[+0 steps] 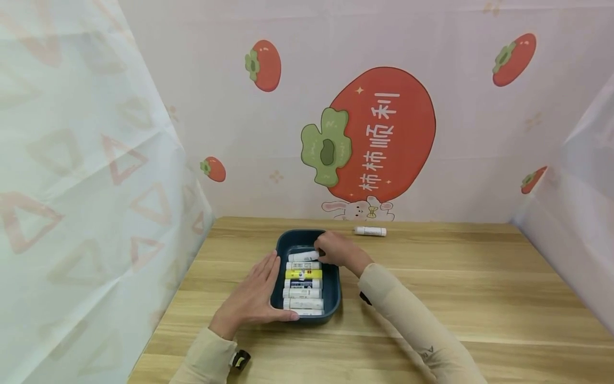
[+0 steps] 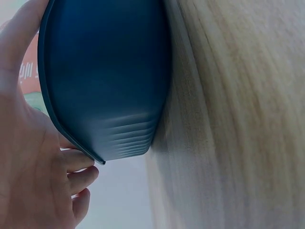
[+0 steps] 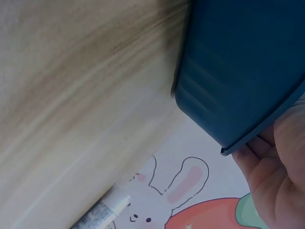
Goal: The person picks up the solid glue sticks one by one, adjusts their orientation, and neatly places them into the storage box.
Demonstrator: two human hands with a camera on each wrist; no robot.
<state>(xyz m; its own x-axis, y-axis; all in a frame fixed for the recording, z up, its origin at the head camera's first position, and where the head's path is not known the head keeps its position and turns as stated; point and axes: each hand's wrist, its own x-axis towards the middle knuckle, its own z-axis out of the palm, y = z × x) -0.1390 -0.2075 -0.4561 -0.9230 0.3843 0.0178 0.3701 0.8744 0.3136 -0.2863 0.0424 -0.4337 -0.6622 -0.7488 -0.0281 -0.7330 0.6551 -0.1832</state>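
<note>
In the head view, a dark blue-green plastic box [image 1: 332, 298] holds a column of glue sticks lying crosswise: several white ones, a yellow glue stick [image 1: 304, 274] and one with a dark blue label [image 1: 302, 284]. My left hand [image 1: 254, 296] rests along the box's left rim, fingers extended and thumb reaching over the near edge. At the far right corner, my right hand [image 1: 338, 249] reaches in with curled fingers and pinches the right end of the farthest white glue stick [image 1: 303, 256], which lies slightly tilted. Its fingertips are partly hidden.
Another white glue stick [image 1: 370, 231] lies on the wooden table [image 1: 431, 277] behind the box to the right, near the back wall. Printed sheets [image 1: 288, 133] with persimmons and a rabbit enclose the table at the back and sides.
</note>
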